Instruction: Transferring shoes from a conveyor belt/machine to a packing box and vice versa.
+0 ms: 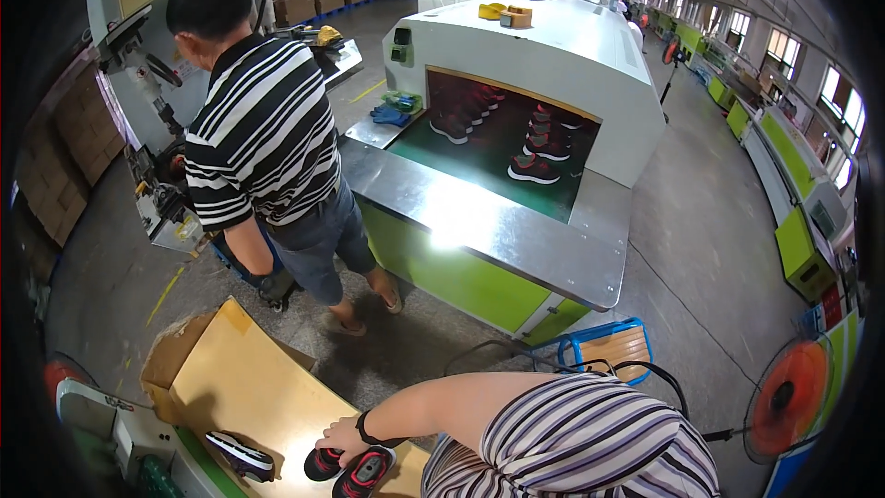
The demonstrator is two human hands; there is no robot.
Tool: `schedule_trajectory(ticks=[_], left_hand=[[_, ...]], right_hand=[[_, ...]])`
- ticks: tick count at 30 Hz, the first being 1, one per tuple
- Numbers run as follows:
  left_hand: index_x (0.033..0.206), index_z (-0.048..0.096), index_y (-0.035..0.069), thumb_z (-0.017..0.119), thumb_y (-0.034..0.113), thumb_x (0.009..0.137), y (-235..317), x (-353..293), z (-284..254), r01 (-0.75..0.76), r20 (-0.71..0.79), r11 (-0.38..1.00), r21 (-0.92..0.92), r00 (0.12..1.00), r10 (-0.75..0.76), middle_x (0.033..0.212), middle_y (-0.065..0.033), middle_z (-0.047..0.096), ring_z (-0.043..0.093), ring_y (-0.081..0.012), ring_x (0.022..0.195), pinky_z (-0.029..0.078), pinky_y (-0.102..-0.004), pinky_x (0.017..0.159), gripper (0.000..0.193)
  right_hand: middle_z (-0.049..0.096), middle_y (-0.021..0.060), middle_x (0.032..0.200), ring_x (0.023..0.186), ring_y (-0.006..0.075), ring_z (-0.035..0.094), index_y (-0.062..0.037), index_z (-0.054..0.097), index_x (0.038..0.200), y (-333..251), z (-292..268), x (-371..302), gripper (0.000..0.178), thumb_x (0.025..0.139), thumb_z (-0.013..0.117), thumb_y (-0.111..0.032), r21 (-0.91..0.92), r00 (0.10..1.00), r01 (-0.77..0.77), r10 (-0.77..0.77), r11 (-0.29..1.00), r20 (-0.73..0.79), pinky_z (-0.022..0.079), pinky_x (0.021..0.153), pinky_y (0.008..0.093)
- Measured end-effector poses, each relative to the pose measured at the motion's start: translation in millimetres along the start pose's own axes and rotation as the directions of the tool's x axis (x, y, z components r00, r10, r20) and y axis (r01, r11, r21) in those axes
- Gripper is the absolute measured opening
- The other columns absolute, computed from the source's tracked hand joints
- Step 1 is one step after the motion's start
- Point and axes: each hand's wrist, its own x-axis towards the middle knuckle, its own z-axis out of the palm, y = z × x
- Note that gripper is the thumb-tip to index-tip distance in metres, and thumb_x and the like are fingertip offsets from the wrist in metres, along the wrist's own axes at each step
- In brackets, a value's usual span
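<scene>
My right hand (343, 440), with a dark band at the wrist, reaches left over a tan tabletop (267, 378). Its fingers are curled onto a black and red sneaker (321, 465). Close beside it, nearer my body, stands a second black and red sneaker (366, 473), partly cut off by the lower part of the picture. To the left, a dark shoe with a white sole (241, 456) lies tipped on its side. My left hand is out of sight.
Ahead, a white tunnel machine (544, 41) carries several sneakers (535, 169) on its green belt. A co-worker in a striped shirt (267, 129) stands at a machine on the left. A blue-framed stool (608, 346) and an orange fan (784, 397) stand to the right.
</scene>
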Motion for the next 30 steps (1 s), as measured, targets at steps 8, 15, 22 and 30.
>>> schedule_trajectory(ticks=[8, 15, 22, 30], left_hand=[[0.137, 0.04, -0.011, 0.061, 0.039, 0.089, -47, 35, 45, 0.064, 0.07, 0.911, -0.408, 0.997, -0.039, 0.141, -0.0285, 0.043, 0.044, -0.0427, 0.128, 0.034, -0.0482, 0.11, 0.073], [0.14, 0.037, 0.003, 0.072, 0.037, 0.083, -15, 63, -7, 0.133, -0.231, 0.919, -0.371, 0.945, -0.23, 0.138, -0.0268, 0.043, 0.035, -0.0438, 0.132, 0.029, -0.0496, 0.111, 0.075], [0.143, 0.03, -0.006, 0.07, 0.042, 0.083, -7, 183, -43, 0.339, -0.22, 0.754, -0.563, 0.818, -0.532, 0.14, -0.0325, 0.043, 0.043, -0.0439, 0.13, 0.034, -0.0462, 0.108, 0.087], [0.139, 0.03, 0.011, 0.084, 0.04, 0.065, 100, 251, -14, 0.382, -0.085, 0.77, -0.511, 0.869, -0.487, 0.133, -0.0228, 0.052, 0.052, -0.0383, 0.122, 0.036, -0.0566, 0.1, 0.097]], right_hand=[[0.064, 0.0242, 0.108, 0.101, 0.043, 0.06, -0.0109, 0.044, 0.139, 7, -4, 21, 0.079, 0.074, 0.073, -0.044, 0.139, 0.988, 0.153, -0.153, 0.978, -0.012, 0.048, 0.087, 0.0499], [0.057, 0.0195, 0.126, 0.117, 0.037, 0.054, -0.0067, 0.046, 0.136, -8, -15, 9, 0.065, 0.086, 0.067, -0.041, -0.049, 0.992, 0.115, -0.117, 0.992, -0.054, 0.043, 0.099, 0.0452], [0.054, 0.0224, 0.128, 0.116, 0.0386, 0.052, -0.002, 0.04, 0.139, -1, -4, 4, 0.069, 0.088, 0.064, -0.043, -0.078, 0.985, 0.174, -0.173, 0.982, 0.013, 0.043, 0.098, 0.046], [0.053, 0.0213, 0.129, 0.114, 0.0385, 0.054, -0.0039, 0.042, 0.138, 14, -12, 4, 0.07, 0.086, 0.065, -0.046, -0.126, 0.99, 0.13, -0.136, 0.984, -0.042, 0.045, 0.096, 0.0465]])
